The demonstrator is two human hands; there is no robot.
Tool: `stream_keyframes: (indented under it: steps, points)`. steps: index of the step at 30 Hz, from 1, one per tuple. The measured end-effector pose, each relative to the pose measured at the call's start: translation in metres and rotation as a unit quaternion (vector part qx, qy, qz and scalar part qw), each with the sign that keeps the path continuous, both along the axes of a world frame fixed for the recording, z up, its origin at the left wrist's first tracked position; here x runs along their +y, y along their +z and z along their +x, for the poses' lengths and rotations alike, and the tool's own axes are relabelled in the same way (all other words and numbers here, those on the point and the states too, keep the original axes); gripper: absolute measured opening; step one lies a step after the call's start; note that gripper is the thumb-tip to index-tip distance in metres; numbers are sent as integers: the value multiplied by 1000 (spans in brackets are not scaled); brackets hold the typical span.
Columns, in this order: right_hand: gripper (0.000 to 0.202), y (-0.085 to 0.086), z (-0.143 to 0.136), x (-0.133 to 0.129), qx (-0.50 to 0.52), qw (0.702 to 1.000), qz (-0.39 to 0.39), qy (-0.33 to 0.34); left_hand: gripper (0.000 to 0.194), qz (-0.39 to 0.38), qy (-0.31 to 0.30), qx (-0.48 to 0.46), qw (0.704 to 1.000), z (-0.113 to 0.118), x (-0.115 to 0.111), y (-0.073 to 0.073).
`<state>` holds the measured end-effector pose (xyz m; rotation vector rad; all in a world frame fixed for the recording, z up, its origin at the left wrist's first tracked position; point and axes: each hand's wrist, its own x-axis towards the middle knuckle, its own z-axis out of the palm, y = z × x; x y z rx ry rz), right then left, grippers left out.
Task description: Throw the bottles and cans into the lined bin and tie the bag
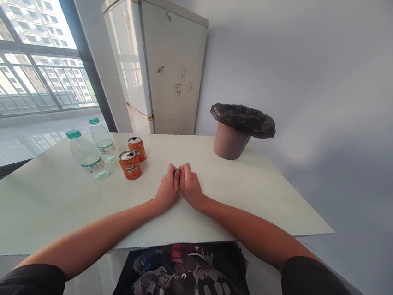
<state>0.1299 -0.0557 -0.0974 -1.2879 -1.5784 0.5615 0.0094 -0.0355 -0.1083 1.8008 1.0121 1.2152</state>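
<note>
My left hand (169, 187) and my right hand (190, 186) meet over the middle of the white table (248, 185), both closed. A small dark thing (180, 176) shows as a thin strip between them, gripped by the fingers of both; most of it is hidden, and I cannot make out what it is. Left of my hands stand two orange cans (130, 165) (137, 148), one behind the other. Two clear bottles with green caps (86, 154) (102, 139) stand further left.
A brown bin (230, 141) lined with a black bag (243, 118) stands at the table's back right, near the wall. Behind the table is a white fridge (172, 71). A large window (33, 71) is at the left.
</note>
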Motion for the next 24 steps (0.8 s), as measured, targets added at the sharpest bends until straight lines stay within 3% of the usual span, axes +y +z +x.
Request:
stream_keyframes:
  steps: [6,14,17,21,24]
  points:
    - [30,-1,-3,-1,0,1000,23,-14,29,14,1,0,1000,0,-4,4]
    - [38,19,27,23,2,995,56,84,28,-11,2,4,1000,-9,11,11]
    - [42,24,43,31,37,988,-22,151,30,-32,-21,17,999,-10,13,8]
    - [44,22,64,37,129,941,-197,243,36,-57,-39,8,998,-10,15,4]
    - [60,23,77,39,163,923,-212,278,38,-62,-48,-1,997,-11,16,6]
